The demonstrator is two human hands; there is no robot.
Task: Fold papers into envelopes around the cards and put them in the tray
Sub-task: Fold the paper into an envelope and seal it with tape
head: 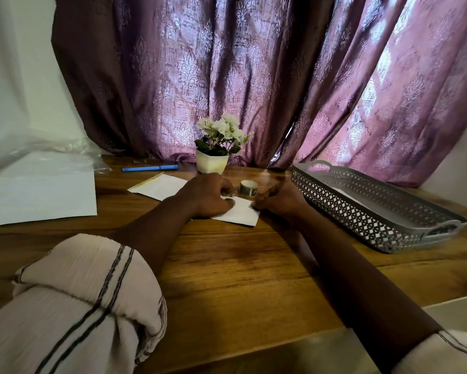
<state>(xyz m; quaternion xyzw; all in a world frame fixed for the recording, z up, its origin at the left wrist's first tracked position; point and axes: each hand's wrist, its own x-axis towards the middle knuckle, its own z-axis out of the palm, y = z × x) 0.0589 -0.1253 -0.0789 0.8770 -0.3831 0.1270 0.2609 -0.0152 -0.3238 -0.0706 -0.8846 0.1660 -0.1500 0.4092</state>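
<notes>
Honestly, looks mid-fold: left hand (208,195) pinches the white paper (241,214), right hand (279,198) too blurry to tell its grip, tape roll (248,188) probably next.

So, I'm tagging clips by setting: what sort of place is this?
Probably a room at home: a wooden table against a purple curtain with daylight behind it, a small potted flower plant, and loose paper sheets.
</notes>
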